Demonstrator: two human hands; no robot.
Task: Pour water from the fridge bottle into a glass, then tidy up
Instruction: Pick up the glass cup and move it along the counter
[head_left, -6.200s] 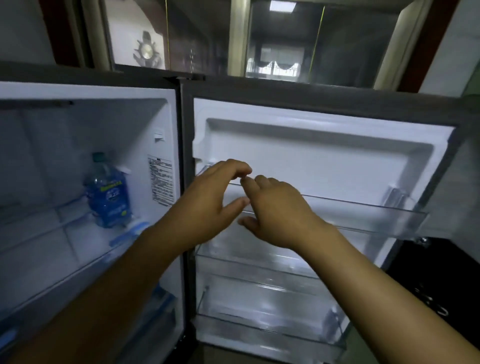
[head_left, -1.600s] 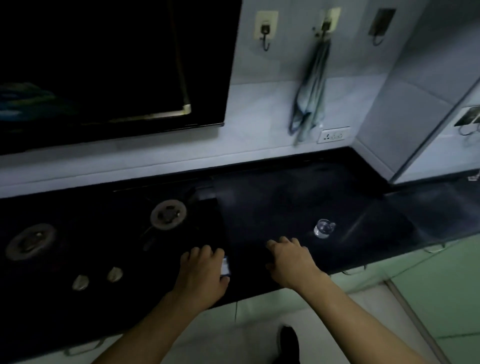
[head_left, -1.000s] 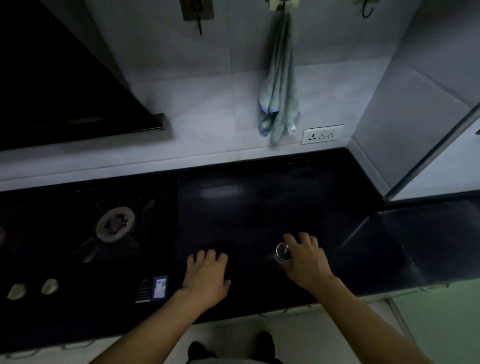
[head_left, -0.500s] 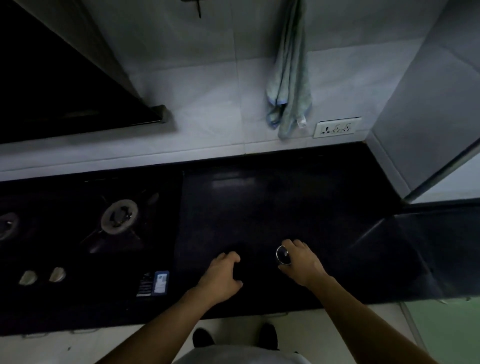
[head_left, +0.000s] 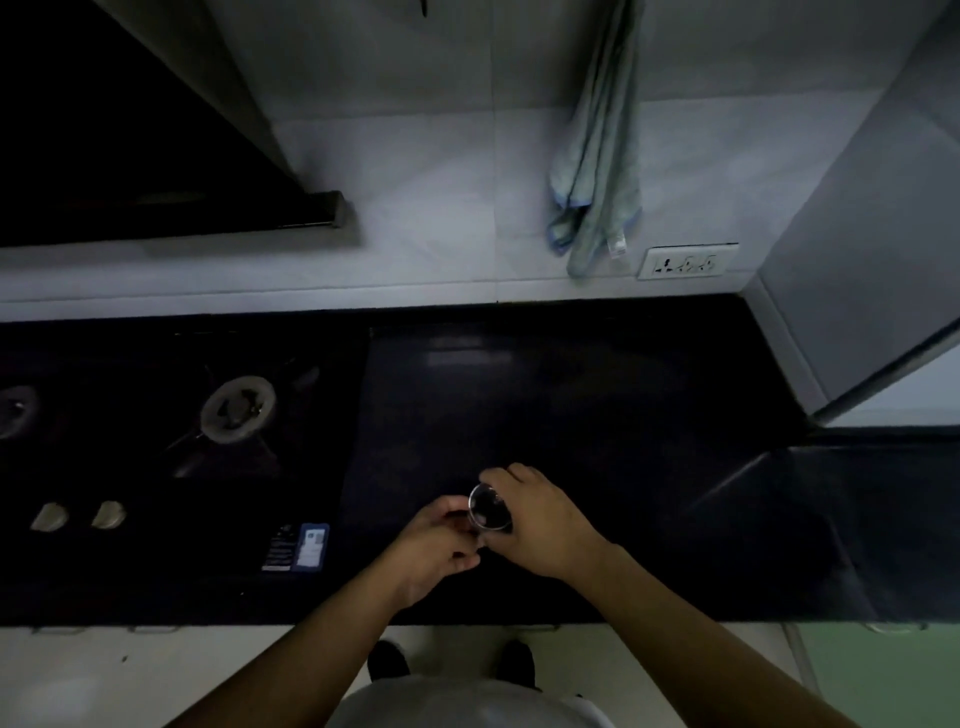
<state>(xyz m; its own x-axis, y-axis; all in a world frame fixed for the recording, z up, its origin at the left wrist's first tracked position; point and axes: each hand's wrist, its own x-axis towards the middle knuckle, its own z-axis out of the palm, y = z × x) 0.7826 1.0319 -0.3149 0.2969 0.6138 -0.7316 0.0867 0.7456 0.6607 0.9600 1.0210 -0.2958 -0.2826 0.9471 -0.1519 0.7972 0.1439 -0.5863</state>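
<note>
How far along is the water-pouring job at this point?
Done: only the glass is out, over the black counter. In hand: the right hand grips it and the left hand holds its side. Left: no bottle is in view, so fetching it, pouring and tidying up seem ahead.

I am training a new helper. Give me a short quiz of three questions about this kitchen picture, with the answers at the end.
1. True or false: the glass stands alone on the counter, and no hand touches it.
2. What hangs on the wall above the counter? A. a towel B. a frying pan C. a ladle
3. Fill the gap: the burner lies to the ____ of the glass.
Key: 1 false, the right hand grips it; 2 A; 3 left.
</note>
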